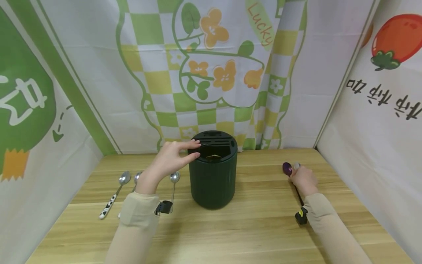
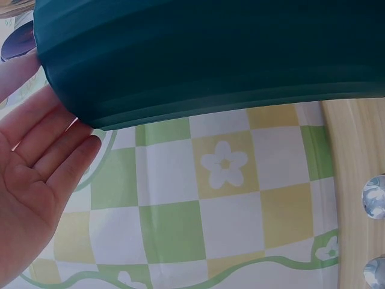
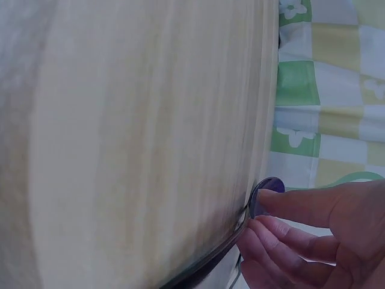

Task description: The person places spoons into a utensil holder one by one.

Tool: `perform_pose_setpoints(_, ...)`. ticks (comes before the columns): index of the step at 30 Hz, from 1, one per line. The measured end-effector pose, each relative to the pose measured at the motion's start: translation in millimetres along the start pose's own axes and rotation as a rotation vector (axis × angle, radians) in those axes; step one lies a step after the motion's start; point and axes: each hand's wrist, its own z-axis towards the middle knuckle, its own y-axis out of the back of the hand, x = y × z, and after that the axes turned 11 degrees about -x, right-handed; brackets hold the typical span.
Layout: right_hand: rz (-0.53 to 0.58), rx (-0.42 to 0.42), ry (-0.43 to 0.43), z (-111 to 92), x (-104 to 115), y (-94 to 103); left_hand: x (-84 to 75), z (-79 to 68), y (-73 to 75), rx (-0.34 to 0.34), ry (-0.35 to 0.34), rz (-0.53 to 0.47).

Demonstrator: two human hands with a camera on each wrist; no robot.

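Two bare hands reach over the wooden bench (image 1: pixel 263 220), well apart. The left hand (image 1: pixel 166 159) is open, thumb and fingers extended and parted, the tips at the rim of a dark green holder (image 1: pixel 212 183). The right hand (image 1: pixel 304 179) is closed, its thumb and fingertips pinching a purple spoon (image 1: pixel 287 169) near the bowl; a silvery tip (image 1: pixel 297 165) shows beside the fingers, and what it belongs to cannot be told.

The spoon's glossy bowl points away from the right hand, its dark handle running back beneath it. The holder, just right of the left hand, stands upright, a ribbed cylinder with a slotted black top and a large opening where a thin gold curve shows.

Three silver spoons (image 1: pixel 124 178) lie around the left wrist; the leftmost has a white handle with black spots, the middle one is partly hidden.

Farthest off, beyond the left hand, hangs a checked, flowered curtain (image 1: pixel 159 82) reading "Lucky" in orange. Right of the right hand, black Chinese characters (image 1: pixel 384 99) sit under a red fruit print (image 1: pixel 397 40).
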Motion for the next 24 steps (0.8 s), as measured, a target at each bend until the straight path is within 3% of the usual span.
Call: perform_pose_setpoints(24,-0.019,0.115,-0.048,7.9,-2.9,-1.9,0.0,-0.3,0.4,0.001,-0.001,0.0)
